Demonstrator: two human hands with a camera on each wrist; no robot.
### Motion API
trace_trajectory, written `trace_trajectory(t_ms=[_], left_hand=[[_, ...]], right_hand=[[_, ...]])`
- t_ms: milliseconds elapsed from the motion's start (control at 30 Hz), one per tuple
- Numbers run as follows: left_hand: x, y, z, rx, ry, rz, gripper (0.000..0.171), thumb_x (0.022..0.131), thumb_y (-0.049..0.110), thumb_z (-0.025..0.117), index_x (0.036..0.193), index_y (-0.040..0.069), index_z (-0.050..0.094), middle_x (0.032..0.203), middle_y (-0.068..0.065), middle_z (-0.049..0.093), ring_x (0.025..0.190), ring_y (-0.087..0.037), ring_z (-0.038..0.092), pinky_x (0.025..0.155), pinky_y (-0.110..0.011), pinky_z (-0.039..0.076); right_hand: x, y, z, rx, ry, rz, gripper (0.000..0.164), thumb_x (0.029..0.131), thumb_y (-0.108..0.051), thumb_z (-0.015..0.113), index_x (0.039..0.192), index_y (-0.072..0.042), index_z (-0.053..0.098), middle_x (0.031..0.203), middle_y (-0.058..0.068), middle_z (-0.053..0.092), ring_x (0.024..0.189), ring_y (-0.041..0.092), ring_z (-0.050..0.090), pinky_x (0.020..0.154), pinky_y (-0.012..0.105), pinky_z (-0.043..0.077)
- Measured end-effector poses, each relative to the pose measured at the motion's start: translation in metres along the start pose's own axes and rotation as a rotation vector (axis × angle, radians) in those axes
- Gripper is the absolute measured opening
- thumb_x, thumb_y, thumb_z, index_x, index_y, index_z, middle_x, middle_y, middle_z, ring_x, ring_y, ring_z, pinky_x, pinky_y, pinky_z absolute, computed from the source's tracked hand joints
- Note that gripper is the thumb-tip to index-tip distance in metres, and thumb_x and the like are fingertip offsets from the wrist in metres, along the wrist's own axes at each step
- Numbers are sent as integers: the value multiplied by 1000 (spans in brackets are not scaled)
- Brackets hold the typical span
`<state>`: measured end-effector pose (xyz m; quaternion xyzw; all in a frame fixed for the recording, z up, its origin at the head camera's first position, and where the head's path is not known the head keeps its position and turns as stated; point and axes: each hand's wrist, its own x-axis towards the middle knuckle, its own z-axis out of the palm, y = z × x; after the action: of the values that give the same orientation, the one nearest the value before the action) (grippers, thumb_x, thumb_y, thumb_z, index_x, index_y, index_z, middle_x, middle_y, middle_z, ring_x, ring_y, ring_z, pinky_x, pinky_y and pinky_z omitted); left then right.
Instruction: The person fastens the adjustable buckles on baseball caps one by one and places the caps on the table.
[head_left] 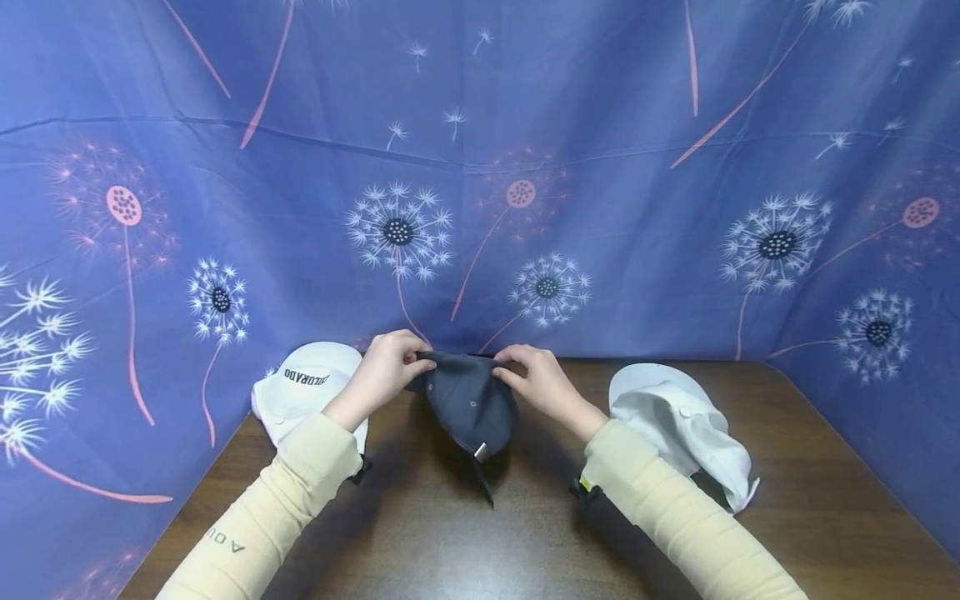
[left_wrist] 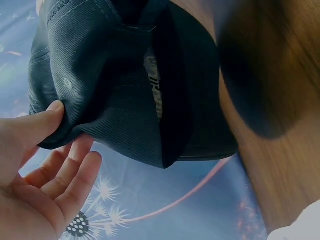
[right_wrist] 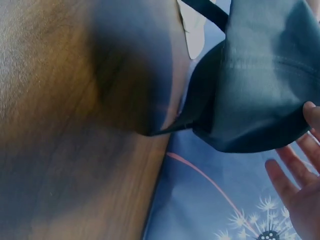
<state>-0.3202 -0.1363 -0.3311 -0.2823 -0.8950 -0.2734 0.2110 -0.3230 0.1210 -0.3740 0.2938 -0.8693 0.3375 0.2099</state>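
A dark baseball cap [head_left: 468, 408] hangs between both hands over the far part of the table, its strap and metal buckle dangling toward me. My left hand [head_left: 384, 375] pinches its upper left edge between thumb and fingers. At the upper right edge, my right hand [head_left: 546, 387] grips the fabric the same way. The left wrist view shows the left hand [left_wrist: 42, 180] on a fold of the cap [left_wrist: 105, 75], with light lettering partly visible inside. Over in the right wrist view, the cap's smooth crown [right_wrist: 265, 80] meets the right hand [right_wrist: 302, 190] at its edge.
A white cap [head_left: 318, 362] lettered COLORADO lies at the left, partly behind the left forearm. Another white cap [head_left: 675, 417] lies on its side at the right. The brown wooden table [head_left: 480, 550] ends against a blue dandelion-print cloth [head_left: 637, 250].
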Motion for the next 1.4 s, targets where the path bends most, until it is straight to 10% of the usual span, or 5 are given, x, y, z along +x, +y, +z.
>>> trace_trajectory(t_ms=[500,1000,1400], left_hand=[[1,22,-8,-60,-39,18,11,78,16,77,85,8,74,88,-4,64,71,-16,52,64,-28,42],[-3,51,-16,-258,-169,-82,8,86,23,69,88,16,70,69,4,59,61,-14,50,60,-27,42],[-7,59,0,-440,-218,-163,11,87,22,69,92,12,69,85,2,66,75,-11,59,71,-28,49]], right_hand=[[-6,-12,-38,31,-67,-1,4,85,-20,70,88,-16,69,80,-8,67,76,5,61,72,29,52],[-20,-32,-80,31,-113,64,7,85,-19,70,90,-14,71,81,-6,68,78,8,63,77,33,53],[-39,-20,-91,107,-176,172,13,87,-21,68,94,-11,70,83,-3,70,69,5,57,62,23,47]])
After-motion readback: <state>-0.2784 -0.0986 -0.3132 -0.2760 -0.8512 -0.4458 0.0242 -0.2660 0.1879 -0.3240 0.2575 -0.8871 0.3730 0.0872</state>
